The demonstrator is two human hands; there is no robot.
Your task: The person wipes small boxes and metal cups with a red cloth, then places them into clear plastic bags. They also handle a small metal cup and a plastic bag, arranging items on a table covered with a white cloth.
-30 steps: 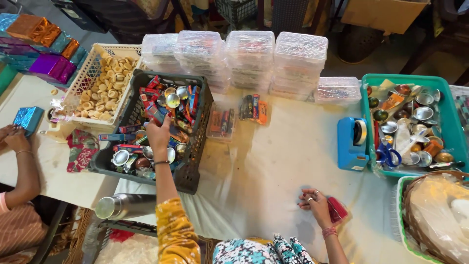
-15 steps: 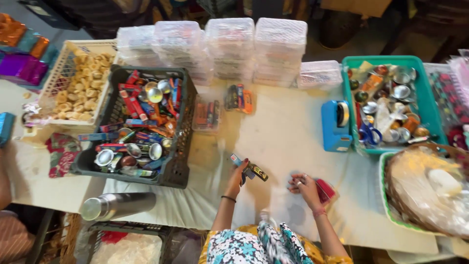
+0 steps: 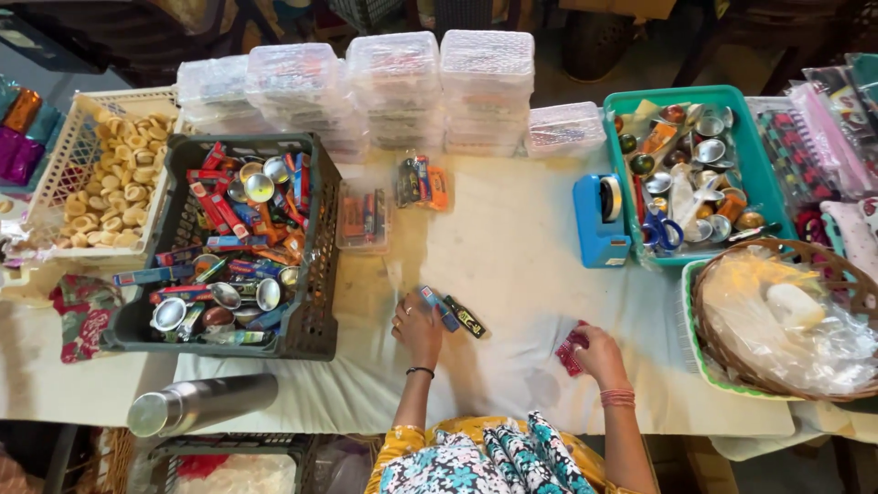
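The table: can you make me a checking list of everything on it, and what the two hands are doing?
Surface: table under a white cloth, wrinkled.
Job's things: two small packets at the left hand; red packet in the right hand.
Clutter: black crate of packets and metal cups; white basket of biscuits; stacked clear boxes; teal tray; blue tape dispenser; wicker basket; steel flask.
Grippers: both hands closed on packets.
Cables: nothing seen.
Surroundings: dark floor, more crates below.
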